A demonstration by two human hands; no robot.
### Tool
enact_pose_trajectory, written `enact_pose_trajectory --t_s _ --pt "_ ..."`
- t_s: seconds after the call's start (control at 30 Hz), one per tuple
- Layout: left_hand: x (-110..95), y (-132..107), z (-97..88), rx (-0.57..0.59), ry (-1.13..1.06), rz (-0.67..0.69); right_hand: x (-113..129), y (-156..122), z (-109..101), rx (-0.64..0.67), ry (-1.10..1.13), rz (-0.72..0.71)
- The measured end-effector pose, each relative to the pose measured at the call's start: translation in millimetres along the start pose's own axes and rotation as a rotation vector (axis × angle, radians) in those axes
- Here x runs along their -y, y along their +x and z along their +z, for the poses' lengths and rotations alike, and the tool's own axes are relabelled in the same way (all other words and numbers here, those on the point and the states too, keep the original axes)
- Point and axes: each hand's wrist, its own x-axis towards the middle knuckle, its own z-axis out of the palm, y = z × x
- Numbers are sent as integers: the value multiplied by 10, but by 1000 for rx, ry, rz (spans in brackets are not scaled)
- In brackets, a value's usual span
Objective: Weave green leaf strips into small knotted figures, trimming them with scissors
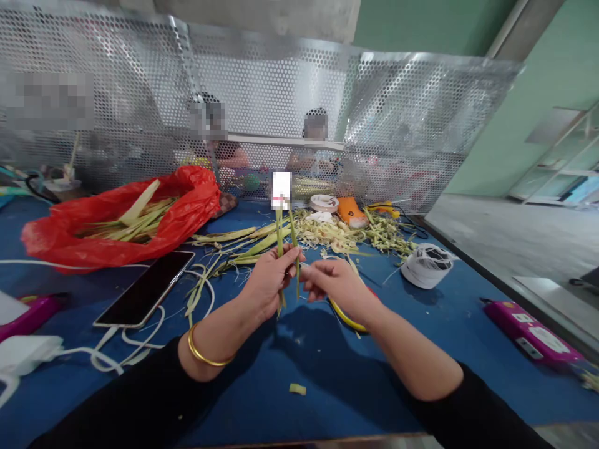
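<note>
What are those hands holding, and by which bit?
The left hand grips green strips partway along, ends sticking out above and below. Whether the right hand holds anything, I can't tell.

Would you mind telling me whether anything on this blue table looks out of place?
A small pale scrap lies alone on the near side of the table, apart from the green strips in the left hand and the heap of trimmings beyond. The white cable looks untidy, looping beside the phone.
</note>
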Motion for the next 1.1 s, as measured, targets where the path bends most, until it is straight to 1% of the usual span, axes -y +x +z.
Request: enact_pose_trajectory --t_s 0.07,0.13,0.23,0.33,0.4,0.47,0.53,0.57,0.67,0.7,0.73,0.83,0.9,0.97,1.1 --pt "15 3 -11 11 3 -15 -5 -79 159 21 55 -12" --pt "19 7 -22 11 -44 -38 -13 -115 228 13 106 -12" --pt "-6 32 -45 -25 -159 -74 -27 -117 234 69 147 24" --pt "-44 75 -71 -88 -217 -137 -77 -99 228 112 66 11" --pt "-61 98 -81 -123 -251 -179 -133 -84 230 82 -59 -48" --pt "-69 111 -83 -138 -285 -201 -186 -70 232 11 -159 -115" --pt "-75 110 -77 -130 -306 -199 -217 -61 235 -30 -174 -122" --pt "-78 105 -73 -122 -310 -193 -222 -59 239 -7 -146 -89" --pt "-88 84 -59 -115 -312 -177 -213 -60 257 155 -9 58" --pt "-90 79 -57 -118 -310 -174 -207 -61 265 187 32 90" --pt "-90 77 -58 -124 -307 -168 -202 -61 270 192 64 110" --pt "-77 88 -72 -158 -305 -150 -189 -61 276 156 120 148" --pt "-63 100 -81 -176 -330 -154 -180 -62 274 163 157 177" --pt "-53 106 -84 -138 -380 -168 -168 -67 273 175 193 202" --pt "-67 99 -84 8 -469 -154 -121 -89 277 240 255 271"
